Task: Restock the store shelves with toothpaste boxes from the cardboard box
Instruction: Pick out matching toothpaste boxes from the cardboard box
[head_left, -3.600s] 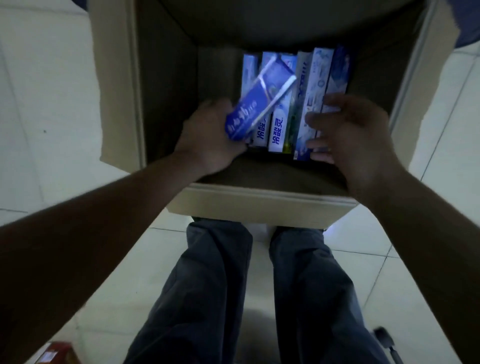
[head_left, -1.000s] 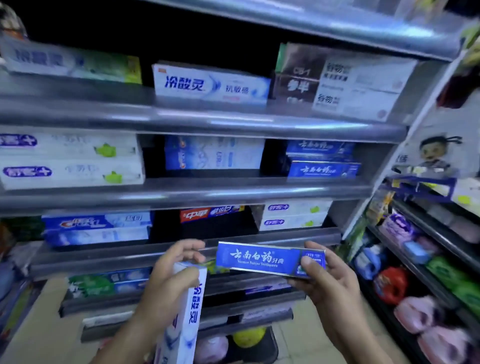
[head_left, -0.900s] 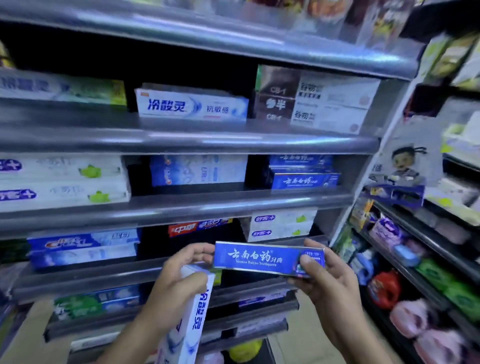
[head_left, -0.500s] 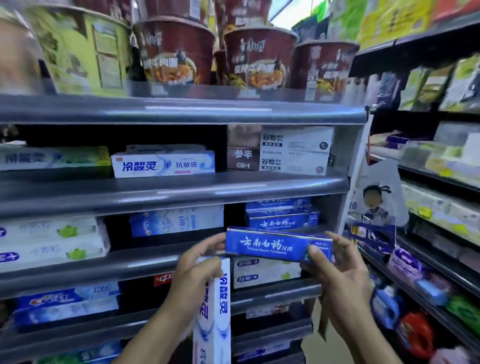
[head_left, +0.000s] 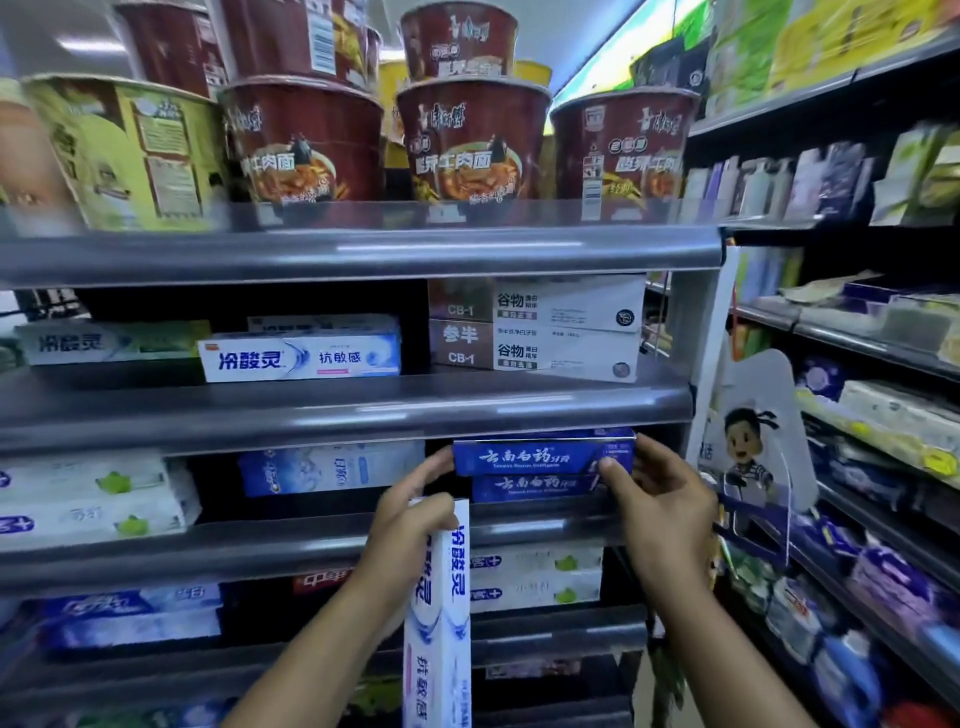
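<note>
**Head view.**

- **Blue toothpaste box** (head_left: 543, 456): held level with the label outward, at the right end of the middle shelf (head_left: 311, 540), directly above a matching blue box (head_left: 535, 486). This is judged to keep like brands stacked and facing the aisle. Whether it already rests on that box cannot be told.
- **Right hand** (head_left: 660, 499): pinched on the blue box's right end, with the thumb on the front face.
- **Left hand** (head_left: 410, 514): one fingertip is stretched out to the blue box's left end, judged to steady it. The other fingers are curled round a white toothpaste box (head_left: 439, 613).
- **White toothpaste box:** hung upright below the shelf edge and kept out of the way. It is judged to be meant for the same-brand row (head_left: 298, 357) on the shelf above.
- **Noodle cups** (head_left: 472, 140): stocked on the top shelf.
- **Cardboard box:** not in view.
</note>
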